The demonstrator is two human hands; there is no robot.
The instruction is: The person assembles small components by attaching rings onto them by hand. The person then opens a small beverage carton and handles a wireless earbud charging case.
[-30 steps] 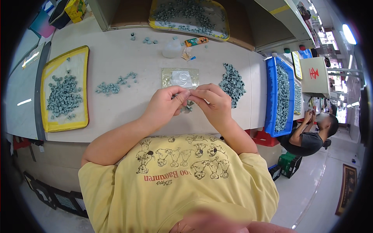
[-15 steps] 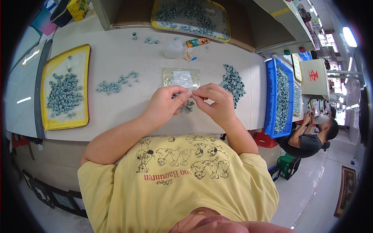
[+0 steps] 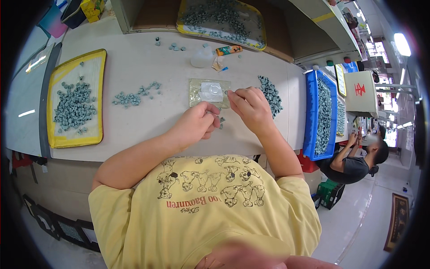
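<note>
My left hand (image 3: 197,123) is closed with curled fingers just in front of a small greenish square pad (image 3: 194,92); what it holds, if anything, is hidden. At the pad's right edge my right hand (image 3: 251,110) pinches with thumb and forefinger, and whatever sits in the pinch is too small to make out. On the pad lie a white sheet (image 3: 206,95) and a round transparent lid-like piece (image 3: 215,89). A few small grey-green pieces (image 3: 221,120) show between my hands. Beyond my right hand spreads a pile of darker grey-green pieces (image 3: 271,97).
A yellow-rimmed tray (image 3: 99,96) of similar pieces is at left, with a loose cluster (image 3: 127,99) beside it. Behind the pad are a whitish bottle (image 3: 201,58) and an orange tube (image 3: 229,49). A blue crate (image 3: 311,112) stands right. Another person (image 3: 354,157) sits beyond.
My hands, together before, are now apart. The right one has moved up and right to the pad's edge; the left has drawn slightly back with its fingers curled.
</note>
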